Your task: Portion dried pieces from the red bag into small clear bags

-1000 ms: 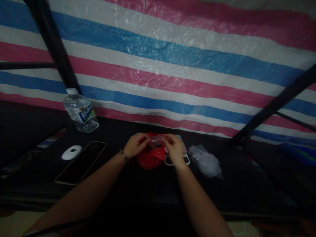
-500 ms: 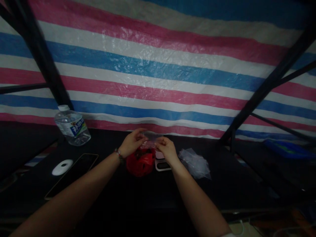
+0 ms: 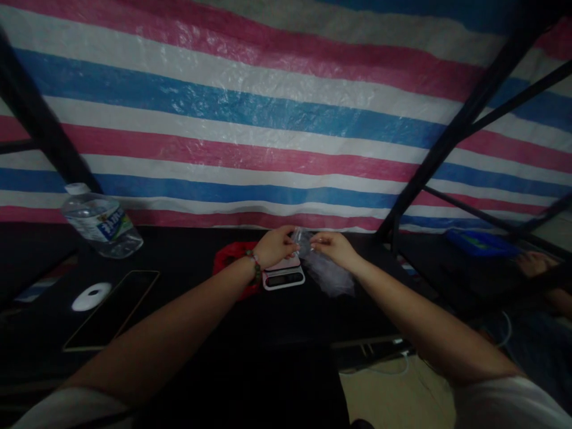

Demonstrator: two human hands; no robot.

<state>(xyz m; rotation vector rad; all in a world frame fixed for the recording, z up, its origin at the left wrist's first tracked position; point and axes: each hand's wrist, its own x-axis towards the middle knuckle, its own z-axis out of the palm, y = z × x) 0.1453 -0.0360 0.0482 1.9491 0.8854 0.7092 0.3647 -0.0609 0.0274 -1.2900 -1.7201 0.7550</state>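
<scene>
Since the earlier frame both hands have shifted to about 3 o'clock, off the red bag (image 3: 232,257) and over toward the pile of clear bags (image 3: 328,274). The small clear bag (image 3: 304,240) is pinched between them above the digital scale (image 3: 283,276): the left hand (image 3: 276,246) grips its 9 o'clock edge, the right hand (image 3: 331,247) its 3 o'clock edge, so its long axis runs across from hand to hand, equally near to both. Farther out at 9 o'clock on the black table (image 3: 201,310) lie a phone (image 3: 114,310), a white disc (image 3: 92,297) and a water bottle (image 3: 100,221).
</scene>
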